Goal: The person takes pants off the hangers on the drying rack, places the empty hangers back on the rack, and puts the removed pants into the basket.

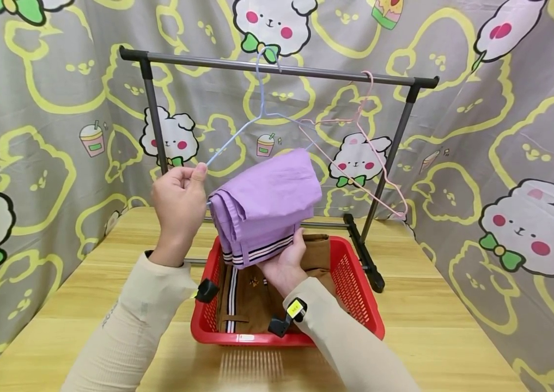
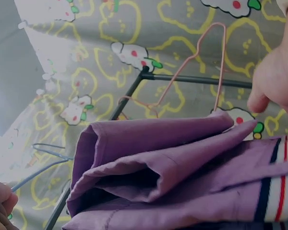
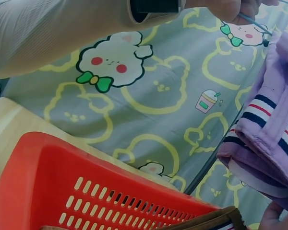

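A folded pair of purple trousers (image 1: 269, 188), with a striped waistband and belt loops, is draped over the lower bar of a blue hanger (image 1: 261, 98). My left hand (image 1: 178, 204) grips the hanger's left corner, thumb uppermost; the left wrist view shows these fingers at the blue wire too. Under the right side of the waistband, my right hand (image 1: 286, 264) holds the trousers from below, thumb up along the cloth and fingers mostly hidden. The right wrist view shows the striped waistband (image 3: 266, 120) hanging over that hand.
The blue hanger and a pink hanger (image 1: 372, 147) hook on a dark metal rack (image 1: 335, 72). Below my hands a red basket (image 1: 360, 288) with brown striped clothing (image 1: 244, 305) stands on the wooden table (image 1: 433, 326). Patterned curtains (image 1: 497, 147) surround it.
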`<state>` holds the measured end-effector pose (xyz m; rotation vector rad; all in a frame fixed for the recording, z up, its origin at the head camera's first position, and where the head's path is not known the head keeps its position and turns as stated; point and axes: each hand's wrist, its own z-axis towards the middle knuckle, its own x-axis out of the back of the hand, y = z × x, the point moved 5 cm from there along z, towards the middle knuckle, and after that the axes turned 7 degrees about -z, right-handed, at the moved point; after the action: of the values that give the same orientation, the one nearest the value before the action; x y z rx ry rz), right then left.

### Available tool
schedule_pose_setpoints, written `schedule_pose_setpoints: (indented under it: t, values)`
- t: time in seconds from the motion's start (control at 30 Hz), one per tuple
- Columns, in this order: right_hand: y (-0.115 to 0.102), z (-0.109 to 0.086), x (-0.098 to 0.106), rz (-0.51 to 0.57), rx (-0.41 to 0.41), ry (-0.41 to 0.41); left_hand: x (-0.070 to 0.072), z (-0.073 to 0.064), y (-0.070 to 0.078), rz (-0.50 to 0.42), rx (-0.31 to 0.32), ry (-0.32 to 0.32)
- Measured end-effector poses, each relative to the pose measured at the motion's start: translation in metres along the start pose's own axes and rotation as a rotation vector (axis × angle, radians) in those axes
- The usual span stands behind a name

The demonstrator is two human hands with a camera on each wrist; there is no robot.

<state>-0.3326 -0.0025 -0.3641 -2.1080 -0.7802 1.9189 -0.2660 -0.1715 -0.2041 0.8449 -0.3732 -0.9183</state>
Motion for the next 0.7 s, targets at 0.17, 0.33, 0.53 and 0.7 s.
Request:
schedule_pose_setpoints:
  t: [0.17,0.33,0.53,0.7]
  values:
    - [-0.004,0.0,-0.003,-0.055,-0.008,-0.02,0.001,-0.001,-0.003,0.02,-0.028,0.012]
    - [-0.008,0.001,-0.004,-0.18,-0.071,0.033,0.003,-0.003,-0.004,0.031,-0.084,0.03]
    - [-0.015,0.006,-0.005,-0.255,-0.155,0.076,0.002,-0.004,-0.006,0.062,-0.129,0.048]
    - [-0.02,0.007,-0.008,-0.293,-0.167,0.098,0.001,-0.006,-0.005,0.083,-0.16,0.045]
